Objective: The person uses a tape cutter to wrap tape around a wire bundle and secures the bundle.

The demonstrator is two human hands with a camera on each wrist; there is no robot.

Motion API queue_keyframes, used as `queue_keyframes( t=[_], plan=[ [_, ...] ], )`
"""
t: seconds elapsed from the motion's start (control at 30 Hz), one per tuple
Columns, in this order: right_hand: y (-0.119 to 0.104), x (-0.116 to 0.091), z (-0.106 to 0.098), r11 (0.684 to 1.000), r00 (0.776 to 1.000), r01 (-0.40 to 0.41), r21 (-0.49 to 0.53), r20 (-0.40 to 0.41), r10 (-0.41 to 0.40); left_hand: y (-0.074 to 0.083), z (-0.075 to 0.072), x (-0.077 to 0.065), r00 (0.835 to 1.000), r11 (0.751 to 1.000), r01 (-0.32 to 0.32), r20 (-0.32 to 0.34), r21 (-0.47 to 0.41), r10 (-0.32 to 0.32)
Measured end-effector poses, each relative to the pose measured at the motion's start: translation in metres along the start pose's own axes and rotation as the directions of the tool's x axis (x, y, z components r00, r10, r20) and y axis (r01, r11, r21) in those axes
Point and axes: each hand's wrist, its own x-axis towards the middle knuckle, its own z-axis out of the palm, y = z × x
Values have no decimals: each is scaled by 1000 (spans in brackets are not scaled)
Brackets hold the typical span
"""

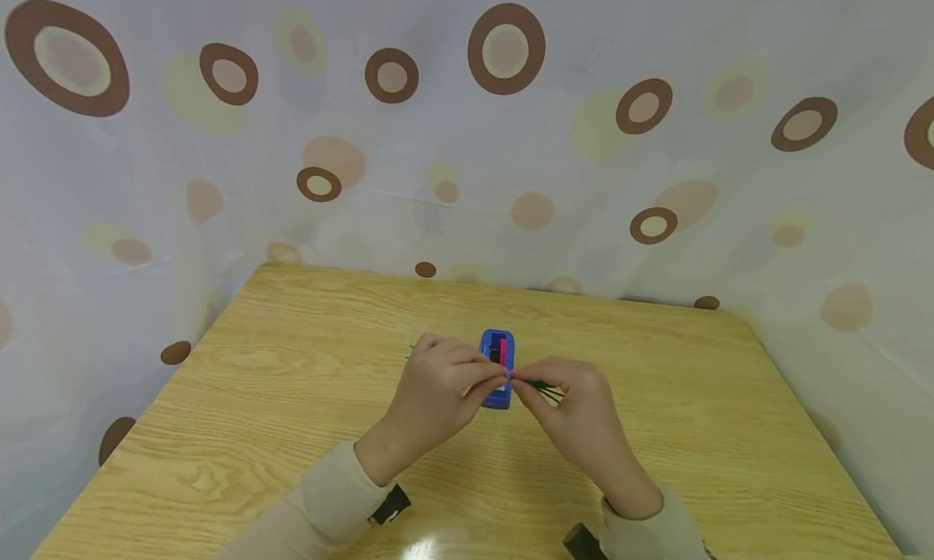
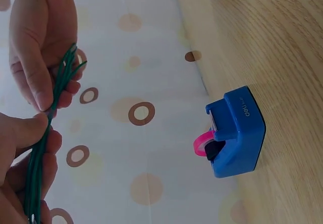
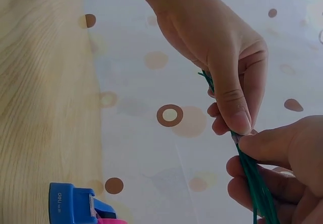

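A bundle of thin green strands [image 2: 35, 171] runs between my hands; their exact kind is unclear. My left hand [image 1: 443, 386] pinches it near the middle, with the bundle lying across its fingers. Close beside those fingertips, my right hand [image 1: 580, 406] pinches it too, and loose ends stick out past the palm. A small shiny patch, like clear tape [image 3: 235, 137], shows on the strands where the fingertips meet. Just behind the hands stands a blue tape dispenser [image 2: 245, 138] with a pink roll core [image 2: 203, 142], partly covered by the left fingers in the head view.
The wooden table [image 1: 306, 398] stands against a pale curtain [image 1: 438, 138] printed with brown ovals. Black wrist cameras [image 1: 390, 505] sit by both sleeves [image 1: 339, 495]. Light glares off the table's front edge.
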Motion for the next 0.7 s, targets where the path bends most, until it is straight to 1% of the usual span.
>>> queue_keyframes(
  t=[0.1,0.17,0.27,0.33,0.4,0.57,0.7],
  plan=[
    [2,1,1,997,996,73,-29,-44,-74,1,-1,1,997,996,71,29,-60,-69],
    [2,1,2,993,992,106,-48,-66,-109,2,-2,2,993,991,108,49,-81,-104],
    [2,1,3,988,988,127,-84,-79,-134,4,-4,3,984,981,163,94,-103,-153],
    [2,0,4,984,986,133,-121,-83,-143,5,-5,4,973,973,202,136,-113,-187],
    [2,-2,5,979,985,137,-150,-83,-150,6,-7,6,959,961,245,181,-126,-220],
    [2,-4,6,969,981,158,-188,-84,-176,6,-9,8,912,928,343,286,-146,-293],
    [2,-5,7,961,977,172,-215,-90,-195,7,-11,10,873,908,394,367,-141,-322]
  ],
)
